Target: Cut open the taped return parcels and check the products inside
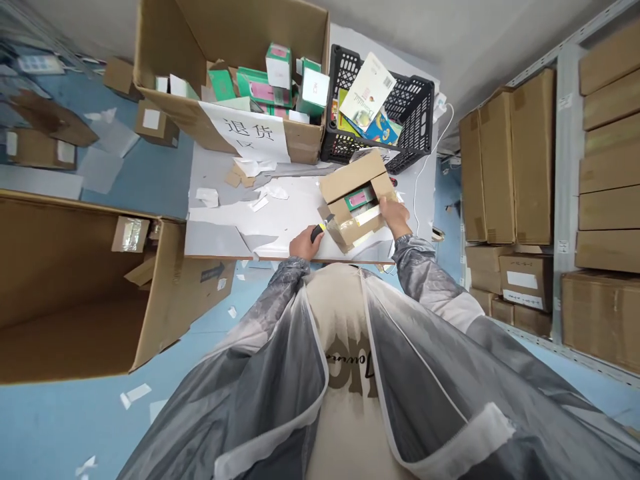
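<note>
My left hand is closed around a yellow and black utility knife, its blade end pointing at a small cardboard box. That box stands at the table's front part with its top flaps partly parted. Inside it a green and pink carton shows through the gap. My right hand grips the box at its right side, thumb over a flap edge. Clear tape shines on the near flap.
A large cardboard box of green and white cartons stands at the back of the white table. Beside it is a black plastic crate with booklets. Paper scraps lie about. An open carton stands left, shelved boxes right.
</note>
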The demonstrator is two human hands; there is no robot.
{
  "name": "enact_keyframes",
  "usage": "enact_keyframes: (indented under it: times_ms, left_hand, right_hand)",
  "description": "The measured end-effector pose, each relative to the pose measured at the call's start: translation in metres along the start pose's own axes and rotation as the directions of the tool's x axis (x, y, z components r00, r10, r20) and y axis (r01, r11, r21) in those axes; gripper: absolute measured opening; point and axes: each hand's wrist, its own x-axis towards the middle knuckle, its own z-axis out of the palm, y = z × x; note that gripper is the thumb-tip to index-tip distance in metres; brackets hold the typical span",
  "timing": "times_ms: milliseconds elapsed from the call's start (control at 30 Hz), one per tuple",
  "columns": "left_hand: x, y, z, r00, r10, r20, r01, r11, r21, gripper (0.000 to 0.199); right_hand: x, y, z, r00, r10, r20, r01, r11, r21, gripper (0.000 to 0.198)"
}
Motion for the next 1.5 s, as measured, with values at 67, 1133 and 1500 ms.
enact_keyframes:
  times_ms: [67, 1133, 1500]
  left_hand:
    - [0.008, 0.002, 0.005, 0.999, 0.039, 0.01, -0.039, 0.999, -0.011, 0.062]
    - [-0.053, -0.011, 0.037, 0.99, -0.111, -0.093, 0.101, 0.989, -0.108, 0.068]
    - [-0.047, -0.008, 0.035, 0.962, -0.249, -0.113, 0.248, 0.969, -0.025, 0.067]
  right_hand:
    - [-0.007, -0.003, -0.003, 0.986, 0.165, -0.013, -0.165, 0.986, -0.013, 0.1]
    - [-0.036, -0.046, 0.034, 0.525, -0.851, -0.032, 0.772, 0.492, -0.402, 0.069]
    - [-0.044, -0.051, 0.052, 0.481, -0.876, 0.028, 0.827, 0.443, -0.345, 0.068]
